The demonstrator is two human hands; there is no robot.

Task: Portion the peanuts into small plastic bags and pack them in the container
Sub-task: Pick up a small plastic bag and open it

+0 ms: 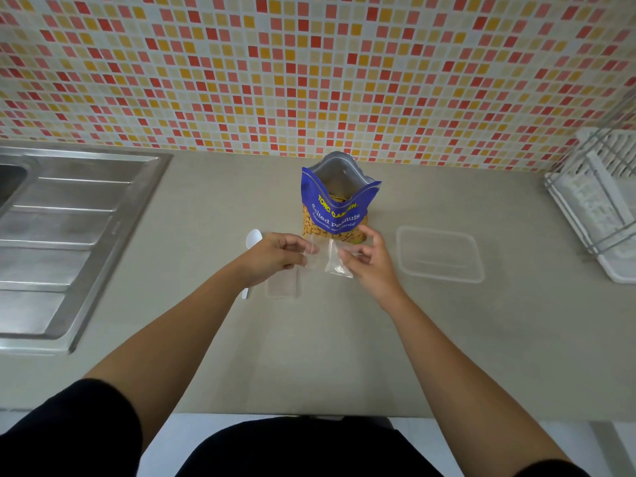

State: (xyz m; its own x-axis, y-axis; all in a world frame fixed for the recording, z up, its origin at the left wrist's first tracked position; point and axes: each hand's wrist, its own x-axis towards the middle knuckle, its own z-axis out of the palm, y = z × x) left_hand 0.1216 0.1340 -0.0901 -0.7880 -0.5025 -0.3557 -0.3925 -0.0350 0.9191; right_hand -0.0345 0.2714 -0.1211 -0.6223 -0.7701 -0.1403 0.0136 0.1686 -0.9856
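A blue bag of salted peanuts (335, 201) stands open on the counter near the tiled wall. Just in front of it, my left hand (275, 258) and my right hand (368, 258) pinch the two sides of a small clear plastic bag (332, 258), holding it above the counter. More small clear bags (283, 285) lie flat below my left hand. A white plastic spoon (253, 239) lies left of them, partly hidden by my left hand. An empty clear rectangular container (440, 254) sits to the right of my right hand.
A steel sink with drainboard (65, 235) fills the counter's left side. A white dish rack (599, 204) stands at the far right. The beige counter (309, 356) stretches toward its front edge near my body.
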